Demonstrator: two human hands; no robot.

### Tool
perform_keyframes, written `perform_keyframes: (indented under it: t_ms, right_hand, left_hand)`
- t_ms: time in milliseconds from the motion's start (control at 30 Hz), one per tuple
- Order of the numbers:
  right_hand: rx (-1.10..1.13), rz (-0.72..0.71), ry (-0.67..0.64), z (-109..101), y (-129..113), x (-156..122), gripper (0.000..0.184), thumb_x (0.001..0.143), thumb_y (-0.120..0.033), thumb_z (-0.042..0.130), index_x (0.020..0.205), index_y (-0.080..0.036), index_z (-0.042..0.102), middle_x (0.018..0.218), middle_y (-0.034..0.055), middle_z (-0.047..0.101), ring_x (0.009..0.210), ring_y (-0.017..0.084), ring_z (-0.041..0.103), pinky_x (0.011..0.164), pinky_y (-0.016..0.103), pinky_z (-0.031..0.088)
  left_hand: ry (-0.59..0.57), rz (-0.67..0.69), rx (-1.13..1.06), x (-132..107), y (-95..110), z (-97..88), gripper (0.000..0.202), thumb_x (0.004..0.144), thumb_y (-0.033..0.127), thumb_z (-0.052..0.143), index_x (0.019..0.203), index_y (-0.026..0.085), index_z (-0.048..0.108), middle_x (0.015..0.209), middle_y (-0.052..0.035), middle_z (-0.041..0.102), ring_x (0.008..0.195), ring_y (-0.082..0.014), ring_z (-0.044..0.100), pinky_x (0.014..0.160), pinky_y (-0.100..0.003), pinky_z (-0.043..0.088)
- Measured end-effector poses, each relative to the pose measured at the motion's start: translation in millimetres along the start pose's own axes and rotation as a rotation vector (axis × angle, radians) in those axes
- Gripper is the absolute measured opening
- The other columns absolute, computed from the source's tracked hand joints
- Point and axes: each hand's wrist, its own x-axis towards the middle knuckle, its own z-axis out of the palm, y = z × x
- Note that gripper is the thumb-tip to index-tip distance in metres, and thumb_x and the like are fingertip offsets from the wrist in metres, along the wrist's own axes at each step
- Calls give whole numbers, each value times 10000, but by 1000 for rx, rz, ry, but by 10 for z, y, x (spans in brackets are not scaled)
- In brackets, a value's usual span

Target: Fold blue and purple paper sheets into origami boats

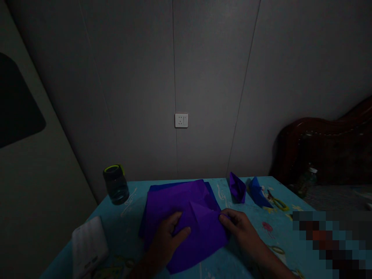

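A sheet of purple paper (200,236) with creases and a raised fold lies at the front of the table, over more purple paper (162,197) and a blue sheet (154,188). My right hand (236,224) pinches its right edge between thumb and fingers. My left hand (168,236) rests over the left part of the paper, thumb and index finger apart; its other fingers are mostly hidden. Beyond my right hand stand a folded purple paper boat (237,189) and a folded blue paper boat (258,193).
A dark cup with a lime-green rim (116,185) stands at the back left, and a white packet (89,244) lies nearer. Scissors with yellow-green handles (279,204) lie at the right. The patterned blue tablecloth (130,221) reaches a grey wall with a socket (181,120).
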Motion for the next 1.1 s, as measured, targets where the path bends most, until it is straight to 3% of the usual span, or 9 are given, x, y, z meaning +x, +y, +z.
perform_keyframes:
  t_ms: [100,200,300,467,600,767,933,1000,1100]
  right_hand:
    - [95,54,119,6,-1,32,465,782,-609,629,705,-151,656,620,-2,566,566,136,483,529,245,372]
    - [132,89,209,11,20,48,478,768,-618,635,765,-143,689,655,14,602,591,156,514,534,251,388]
    - [139,81,256,11,75,56,476,780,-605,633,837,-139,711,699,27,633,645,180,550,571,260,417]
    - [152,91,255,6,159,84,480,799,-594,626,896,-133,720,684,20,643,610,170,551,538,249,412]
    - [222,86,193,1,79,79,474,804,-583,631,956,-143,719,805,55,704,714,211,622,651,297,490]
    - [216,-1,136,-4,-39,49,404,786,-535,678,1003,-196,709,933,74,717,866,240,646,836,362,500]
    - [178,-114,191,-3,-28,41,289,709,-512,754,725,-228,707,1291,110,599,1176,323,539,881,401,481]
    - [161,-113,200,1,-14,48,268,710,-494,757,697,-231,710,1378,107,531,1254,345,477,908,428,462]
    - [142,-87,205,20,25,64,248,693,-472,773,699,-228,728,1261,129,610,1218,353,503,924,449,444]
  left_hand:
    - [38,63,-1,80,89,-45,415,713,365,712,1089,196,663,977,-66,717,901,-216,685,829,-307,535]
    - [150,105,13,135,131,-77,334,703,358,705,989,189,661,1018,-80,701,969,-232,673,877,-324,519]
    - [191,93,15,144,114,-76,294,681,352,718,924,196,667,1044,-84,706,1055,-259,650,938,-359,498]
    - [71,-21,-47,129,82,-55,369,682,365,722,1002,183,696,1053,-89,740,1050,-276,665,937,-388,510]
    - [1,-19,-41,155,56,-84,340,718,377,708,1000,188,724,998,-62,760,1008,-262,682,907,-355,523]
    - [124,69,108,147,87,-158,263,752,399,674,898,187,725,878,-56,756,880,-258,696,828,-365,536]
    - [168,367,109,74,140,-200,76,742,224,624,757,225,699,1166,-77,691,1216,-291,549,1074,-446,377]
    - [205,368,113,56,124,-190,91,731,196,605,719,229,689,1314,-64,611,1292,-302,479,1109,-473,325]
    - [245,314,72,67,63,-157,89,751,263,620,754,229,702,1430,-60,514,1334,-316,433,1107,-486,326]
